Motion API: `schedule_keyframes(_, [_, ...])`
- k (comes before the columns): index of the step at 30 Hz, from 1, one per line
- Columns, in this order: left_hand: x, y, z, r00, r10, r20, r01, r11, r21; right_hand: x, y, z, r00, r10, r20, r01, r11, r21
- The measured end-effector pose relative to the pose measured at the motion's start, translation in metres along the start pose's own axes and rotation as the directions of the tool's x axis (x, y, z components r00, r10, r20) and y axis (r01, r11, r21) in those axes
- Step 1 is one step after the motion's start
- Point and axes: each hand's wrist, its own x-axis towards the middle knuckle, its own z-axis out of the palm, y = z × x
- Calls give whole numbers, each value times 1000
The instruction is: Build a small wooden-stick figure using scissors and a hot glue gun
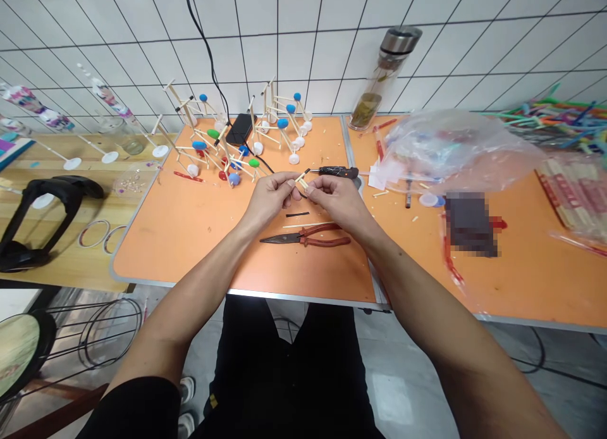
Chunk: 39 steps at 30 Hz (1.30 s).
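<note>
Small pale wooden sticks [302,181] meet between my two hands above the orange table. My left hand [271,197] pinches one side, thumb against fingers. From the other side my right hand [337,198] closes on the same short pieces. A dark bit shows at the tip of one stick. Just beyond my right hand lies a black-handled tool with a thin metal shaft [339,171]; its exact kind is unclear. On the tabletop below rest long-nosed pliers [327,241] with red handles, a loose stick [306,225] and a thin dark strip [297,215].
Stick frames with coloured caps [282,124] stand at the back, around a phone [241,130]. A tea bottle [374,91] leans near the wall. To the right are a plastic bag [455,154] and packed sticks [573,186]. A black frame [47,198] sits left.
</note>
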Motion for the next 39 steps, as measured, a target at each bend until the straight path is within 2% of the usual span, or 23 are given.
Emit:
schedule_keyframes(11, [1,0,0,1000,-29,-10,29,1000,-10,0,-1,1,1000,15,-2,-15,1000,-7])
schedule_keyframes(23, [1,-1,1,1000,-14,-6,14,1000,7,0,-1,0,1000,-8,-1,8,1000,-5])
schedule_keyframes(39, [-1,-1,-2,1000,11,23,-11,1000,-1,2,0,0,1000,24,6,-24,1000,18])
